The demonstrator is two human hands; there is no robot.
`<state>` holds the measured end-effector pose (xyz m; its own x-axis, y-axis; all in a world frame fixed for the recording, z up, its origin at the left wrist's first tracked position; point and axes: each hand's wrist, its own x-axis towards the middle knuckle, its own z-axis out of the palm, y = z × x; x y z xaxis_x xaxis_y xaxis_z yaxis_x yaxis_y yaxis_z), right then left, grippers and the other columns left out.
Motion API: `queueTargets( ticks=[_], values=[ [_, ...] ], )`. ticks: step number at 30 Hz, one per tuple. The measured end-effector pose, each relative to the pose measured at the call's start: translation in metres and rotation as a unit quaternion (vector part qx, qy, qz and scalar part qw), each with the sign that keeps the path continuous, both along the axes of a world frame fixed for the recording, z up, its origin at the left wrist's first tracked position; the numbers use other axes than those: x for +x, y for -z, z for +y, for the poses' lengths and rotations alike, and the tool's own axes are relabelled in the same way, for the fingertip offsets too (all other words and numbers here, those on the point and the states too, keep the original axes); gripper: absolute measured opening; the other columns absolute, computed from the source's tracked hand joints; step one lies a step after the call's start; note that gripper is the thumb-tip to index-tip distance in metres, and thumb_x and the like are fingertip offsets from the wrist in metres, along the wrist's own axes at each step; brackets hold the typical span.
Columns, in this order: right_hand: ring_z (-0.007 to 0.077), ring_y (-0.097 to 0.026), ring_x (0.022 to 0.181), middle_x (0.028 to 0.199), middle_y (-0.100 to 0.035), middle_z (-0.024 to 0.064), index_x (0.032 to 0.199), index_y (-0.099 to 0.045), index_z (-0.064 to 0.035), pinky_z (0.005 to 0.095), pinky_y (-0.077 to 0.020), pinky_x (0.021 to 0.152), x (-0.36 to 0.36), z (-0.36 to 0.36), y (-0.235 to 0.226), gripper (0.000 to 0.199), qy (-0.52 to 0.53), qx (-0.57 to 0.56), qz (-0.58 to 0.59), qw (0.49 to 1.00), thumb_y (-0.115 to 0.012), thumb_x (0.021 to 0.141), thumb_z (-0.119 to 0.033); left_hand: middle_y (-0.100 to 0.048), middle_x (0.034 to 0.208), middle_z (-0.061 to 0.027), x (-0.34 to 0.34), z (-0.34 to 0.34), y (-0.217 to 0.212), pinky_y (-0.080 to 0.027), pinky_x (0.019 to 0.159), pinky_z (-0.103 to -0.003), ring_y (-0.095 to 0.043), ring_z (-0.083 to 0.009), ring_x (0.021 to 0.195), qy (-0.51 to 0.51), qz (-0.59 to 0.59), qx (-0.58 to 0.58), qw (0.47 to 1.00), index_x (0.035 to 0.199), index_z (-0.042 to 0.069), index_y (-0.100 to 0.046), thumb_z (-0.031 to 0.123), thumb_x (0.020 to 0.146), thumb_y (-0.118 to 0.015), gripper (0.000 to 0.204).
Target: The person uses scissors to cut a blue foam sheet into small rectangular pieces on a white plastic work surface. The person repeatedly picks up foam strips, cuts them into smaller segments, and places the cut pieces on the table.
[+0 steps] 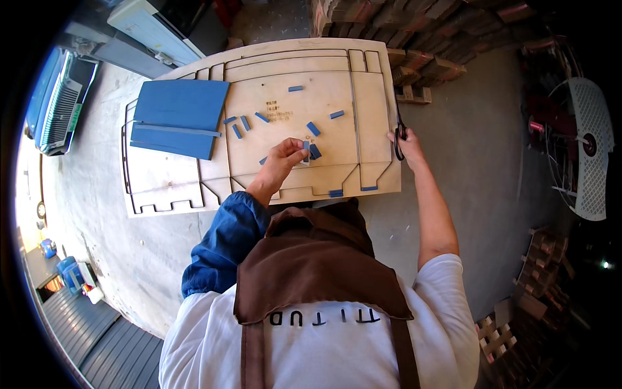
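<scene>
A flat wooden board [311, 71] with dark lines set into it lies in front of me. My left hand [282, 160] is closed over its middle, pinching a small blue strip [306, 148] between thumb and fingers. At the board's right edge, my right hand [411, 148] grips black-handled scissors [400, 122], which point away from me along that edge. Several small blue blocks [313, 128] are scattered over the board. Two more blue pieces, one of them a short strip [369, 188], sit at the near edge. Larger blue sheets [180, 104] lie on the left part.
Stacks of brown cardboard [431, 68] on a wooden pallet [413, 95] stand beyond the far right corner. A white perforated panel [588, 146] is at the far right. A blue vehicle [59, 100] stands at the left on the concrete floor [479, 181].
</scene>
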<state>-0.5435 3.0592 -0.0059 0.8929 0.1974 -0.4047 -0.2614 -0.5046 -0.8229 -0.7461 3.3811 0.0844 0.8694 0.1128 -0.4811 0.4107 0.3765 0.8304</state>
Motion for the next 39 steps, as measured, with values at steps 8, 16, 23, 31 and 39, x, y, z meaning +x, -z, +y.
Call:
queueTargets(
  ticks=[8, 16, 23, 31, 39],
  values=[
    [0.0088, -0.045, 0.071, 0.076, -0.049, -0.003, 0.089, -0.052, -0.0062, 0.0241, -0.0392, 0.065, -0.001, -0.007, 0.005, 0.032, 0.02, 0.022, 0.02, 0.999, -0.075, 0.082, -0.028, -0.058, 0.088, 0.0039, -0.011, -0.064, 0.014, -0.043, 0.079, -0.022, -0.054, -0.0067, 0.084, 0.077, -0.047, -0.098, 0.991, 0.099, 0.007, -0.057, 0.005, 0.09, -0.061, 0.01],
    [0.0077, -0.048, 0.078, 0.083, -0.052, -0.0053, 0.092, -0.054, -0.0102, 0.0227, -0.0394, 0.073, -0.006, -0.024, 0.009, 0.02, 0.094, 0.099, 0.071, 0.988, -0.071, 0.085, -0.016, -0.06, 0.089, -0.0027, -0.06, -0.156, 0.045, -0.046, 0.08, -0.026, -0.055, -0.0104, 0.085, 0.196, -0.076, -0.257, 0.943, 0.1, 0.002, -0.057, 0.01, 0.088, -0.064, 0.017],
    [0.0123, -0.057, 0.089, 0.088, -0.058, -0.0039, 0.092, -0.055, -0.0129, 0.028, -0.0478, 0.08, -0.013, 0.001, -0.014, 0.019, 0.116, 0.093, 0.082, 0.986, -0.071, 0.084, -0.01, -0.059, 0.086, 0.0002, -0.073, -0.159, 0.091, -0.045, 0.079, -0.024, -0.053, -0.0071, 0.081, 0.158, -0.123, -0.339, 0.919, 0.1, 0.002, -0.054, 0.01, 0.092, -0.06, 0.013],
    [0.015, -0.06, 0.093, 0.095, -0.061, 0.0008, 0.096, -0.056, -0.0104, 0.0296, -0.0491, 0.082, -0.016, 0.017, -0.021, 0.013, 0.11, 0.082, 0.079, 0.987, -0.066, 0.088, -0.011, -0.06, 0.088, -0.0004, -0.079, -0.15, 0.115, -0.045, 0.078, -0.024, -0.054, -0.007, 0.083, 0.163, -0.116, -0.331, 0.922, 0.102, 0.003, -0.056, 0.011, 0.09, -0.062, 0.015],
    [0.0087, -0.055, 0.073, 0.087, -0.059, 0.0016, 0.092, -0.049, -0.0071, 0.0218, -0.046, 0.066, -0.034, -0.009, -0.031, 0.02, 0.089, -0.024, -0.092, 0.992, -0.068, 0.087, -0.013, -0.059, 0.089, 0.0038, -0.075, -0.149, 0.076, -0.043, 0.074, -0.02, -0.052, -0.0034, 0.083, -0.037, -0.048, -0.41, 0.91, 0.101, 0.008, -0.058, 0.008, 0.089, -0.063, 0.013]
  ],
)
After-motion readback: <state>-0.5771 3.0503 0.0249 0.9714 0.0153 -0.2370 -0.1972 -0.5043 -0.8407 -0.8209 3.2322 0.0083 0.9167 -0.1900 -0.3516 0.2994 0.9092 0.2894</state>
